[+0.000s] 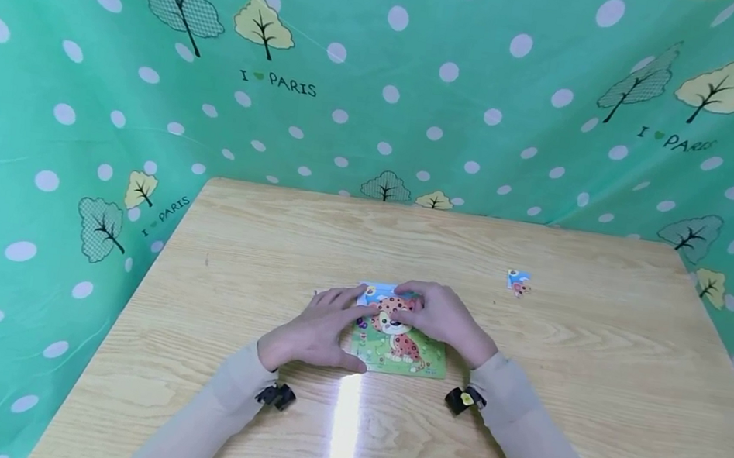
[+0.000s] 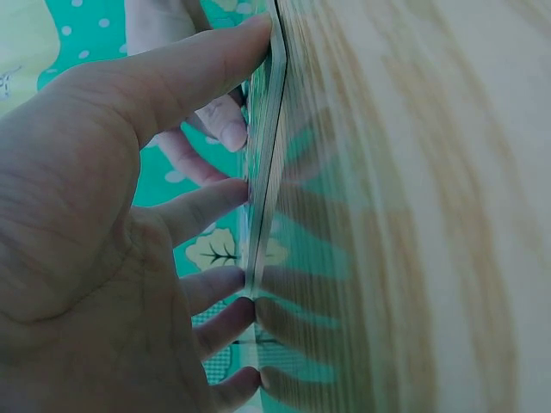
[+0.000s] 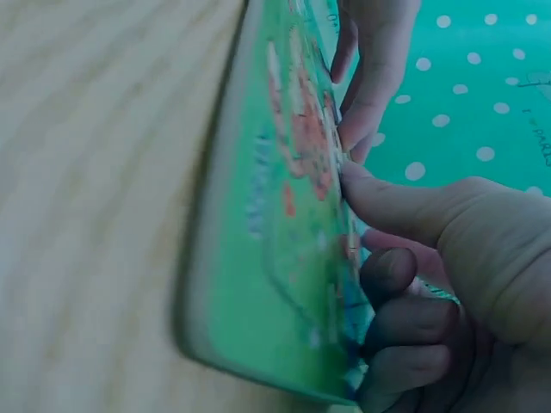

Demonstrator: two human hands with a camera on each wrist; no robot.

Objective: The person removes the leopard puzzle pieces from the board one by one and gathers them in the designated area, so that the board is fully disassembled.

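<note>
A jigsaw puzzle (image 1: 410, 348) with a spotted cartoon leopard on green grass lies flat on the wooden table. My left hand (image 1: 321, 328) is spread along its left side; in the left wrist view the thumb (image 2: 207, 64) touches the puzzle's edge and the other fingers reach its far side. Over the upper right part, my right hand (image 1: 446, 314) pinches a puzzle piece between thumb and index finger, most of it hidden by the hand. The right wrist view has the right thumb (image 3: 387, 202) on the picture, the other fingers curled beside it.
A loose puzzle piece (image 1: 518, 282) in blue and pink lies farther back to the right on the table (image 1: 598, 387). Behind the table hangs a green dotted cloth (image 1: 419, 111). A bright light streak shines on the near tabletop.
</note>
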